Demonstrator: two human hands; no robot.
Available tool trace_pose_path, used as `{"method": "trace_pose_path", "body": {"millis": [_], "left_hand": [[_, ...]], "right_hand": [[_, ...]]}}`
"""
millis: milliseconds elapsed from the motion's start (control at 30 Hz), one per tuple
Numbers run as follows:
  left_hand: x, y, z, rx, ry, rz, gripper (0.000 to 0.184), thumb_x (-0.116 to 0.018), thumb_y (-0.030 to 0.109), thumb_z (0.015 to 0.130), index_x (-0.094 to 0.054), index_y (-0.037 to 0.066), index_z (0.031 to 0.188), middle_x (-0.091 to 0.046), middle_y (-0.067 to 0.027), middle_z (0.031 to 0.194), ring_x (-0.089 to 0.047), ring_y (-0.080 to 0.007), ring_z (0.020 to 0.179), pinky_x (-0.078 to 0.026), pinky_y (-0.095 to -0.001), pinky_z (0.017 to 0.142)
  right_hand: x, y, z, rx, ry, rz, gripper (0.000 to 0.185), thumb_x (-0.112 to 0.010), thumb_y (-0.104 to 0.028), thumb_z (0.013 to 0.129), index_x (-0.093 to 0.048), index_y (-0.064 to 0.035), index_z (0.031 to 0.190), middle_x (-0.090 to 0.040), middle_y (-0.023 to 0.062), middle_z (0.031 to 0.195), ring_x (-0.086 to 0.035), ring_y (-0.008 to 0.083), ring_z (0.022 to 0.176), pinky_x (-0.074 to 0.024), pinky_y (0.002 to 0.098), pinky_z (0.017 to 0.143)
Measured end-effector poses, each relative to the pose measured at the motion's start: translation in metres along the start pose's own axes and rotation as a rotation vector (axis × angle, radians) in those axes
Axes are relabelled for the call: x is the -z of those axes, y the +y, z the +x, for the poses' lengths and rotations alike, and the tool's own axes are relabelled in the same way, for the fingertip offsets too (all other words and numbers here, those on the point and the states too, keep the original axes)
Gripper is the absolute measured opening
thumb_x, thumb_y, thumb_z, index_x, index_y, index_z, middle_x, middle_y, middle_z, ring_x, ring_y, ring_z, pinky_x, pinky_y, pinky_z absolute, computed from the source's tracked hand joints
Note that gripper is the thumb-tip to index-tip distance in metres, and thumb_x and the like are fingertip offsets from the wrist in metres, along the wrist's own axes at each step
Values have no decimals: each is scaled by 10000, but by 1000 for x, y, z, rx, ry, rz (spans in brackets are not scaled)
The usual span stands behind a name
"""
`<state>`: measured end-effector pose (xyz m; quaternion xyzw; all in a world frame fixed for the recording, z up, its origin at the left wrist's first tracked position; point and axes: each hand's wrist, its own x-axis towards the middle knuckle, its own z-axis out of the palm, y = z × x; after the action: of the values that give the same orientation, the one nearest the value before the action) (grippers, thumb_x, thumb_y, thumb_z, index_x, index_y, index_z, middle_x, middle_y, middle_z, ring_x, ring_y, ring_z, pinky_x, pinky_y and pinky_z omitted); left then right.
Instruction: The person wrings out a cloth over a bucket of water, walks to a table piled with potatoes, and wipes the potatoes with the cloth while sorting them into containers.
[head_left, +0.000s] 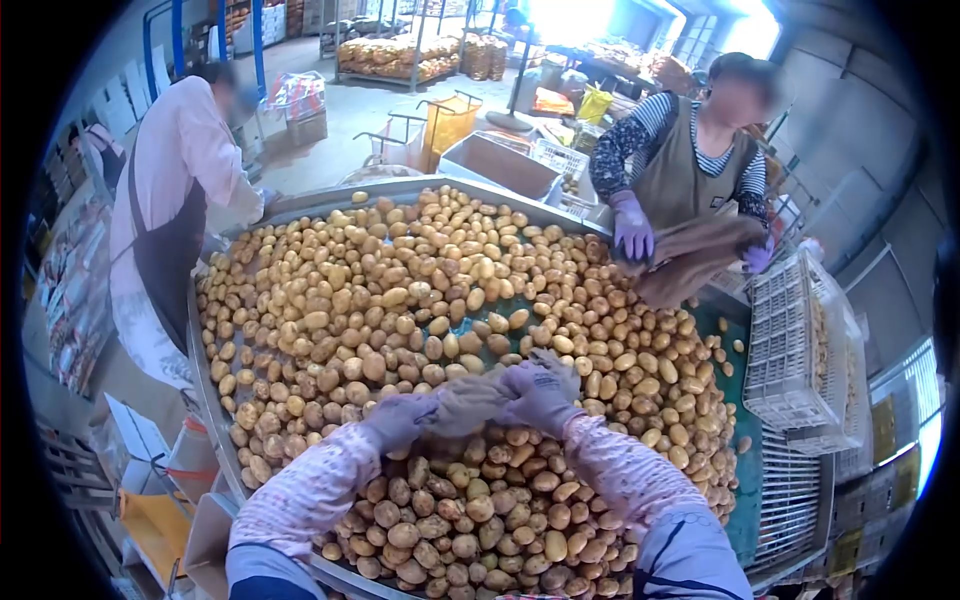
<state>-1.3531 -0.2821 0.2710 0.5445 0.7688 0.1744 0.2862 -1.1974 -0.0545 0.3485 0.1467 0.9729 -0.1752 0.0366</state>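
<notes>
Brown cloth (468, 402): I see left hand (402, 420) and right hand (540, 398) both clutching it
Potatoes (390, 297): loose across the desk (207, 400), near to far; handling looks unfinished

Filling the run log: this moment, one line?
gloved left hand: gripping brown cloth | gloved right hand: gripping same cloth | below: potatoes

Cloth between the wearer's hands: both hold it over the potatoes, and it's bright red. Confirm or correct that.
Not bright red: the head view shows the cloth is greyish-brown. The left hand and right hand do hold it over the potatoes.
</notes>
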Motion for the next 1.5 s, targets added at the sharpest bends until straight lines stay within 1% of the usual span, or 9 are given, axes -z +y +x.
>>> {"method": "trace_pose_path", "body": {"millis": [233,400,500,600,733,767,1000,1233,1500], "left_hand": [[22,-24,-64,83,608,276,805,-696,429,818,-390,94,1483,-444,-203,1444,-413,-365,1335,-261,-507,1133],[-6,-90,-63,299,504,399,831,-606,525,851,-318,143,1530,-314,-273,1506,-287,-499,1374,-163,-587,1152],[-9,-96,-53,286,532,385,809,-607,504,848,-334,155,1525,-307,-269,1509,-289,-508,1358,-174,-597,1141],[-4,-91,-49,303,519,391,792,-606,478,847,-348,150,1519,-327,-254,1501,-315,-485,1347,-193,-584,1140],[1,-89,-50,339,465,380,791,-601,472,846,-343,155,1523,-359,-238,1492,-330,-466,1355,-201,-566,1146],[2,-89,-51,345,466,384,791,-597,474,847,-340,156,1524,-362,-238,1491,-331,-468,1356,-199,-568,1147],[-6,-86,-49,370,509,359,792,-591,512,851,-320,206,1529,-370,-207,1498,-342,-467,1356,-188,-582,1150],[-8,-87,-47,401,509,356,782,-580,513,868,-304,214,1535,-355,-191,1512,-313,-457,1388,-166,-578,1165],[-6,-87,-49,401,508,314,798,-598,526,851,-311,225,1532,-369,-203,1504,-334,-459,1378,-169,-581,1167]], "right_hand": [[69,-3,57,54,545,873,203,-697,28,785,-661,-37,973,-614,-16,833,-554,68,730,-478,227,662],[46,-37,177,293,789,276,396,-653,-274,908,-608,-97,1259,-529,176,1347,-504,305,1247,-379,440,1071],[-26,-50,253,-22,199,9,674,-579,-523,910,-406,-226,1490,-134,169,1621,-106,404,1492,-128,584,1187],[-89,-42,300,-65,93,-235,795,-473,-685,891,-269,-293,1551,-27,153,1648,30,414,1506,-34,664,1164],[-50,-31,318,68,-30,-28,686,-491,-676,885,-502,-257,1429,-331,138,1545,-290,369,1423,-250,594,1126],[-64,-25,310,105,87,-56,564,-549,-599,884,-631,-214,1288,-501,161,1333,-444,355,1275,-339,453,1100],[-94,-11,155,347,244,-96,326,-613,-444,829,-738,-157,920,-573,89,1112,-503,307,1144,-416,510,904],[-58,-20,8,443,-105,-128,401,-630,-336,846,-634,-261,1239,-523,130,1305,-522,336,1127,-453,511,868],[-96,-14,174,323,193,-205,561,-630,-371,856,-517,-212,1383,-505,176,1387,-530,350,1200,-447,449,940]]}}
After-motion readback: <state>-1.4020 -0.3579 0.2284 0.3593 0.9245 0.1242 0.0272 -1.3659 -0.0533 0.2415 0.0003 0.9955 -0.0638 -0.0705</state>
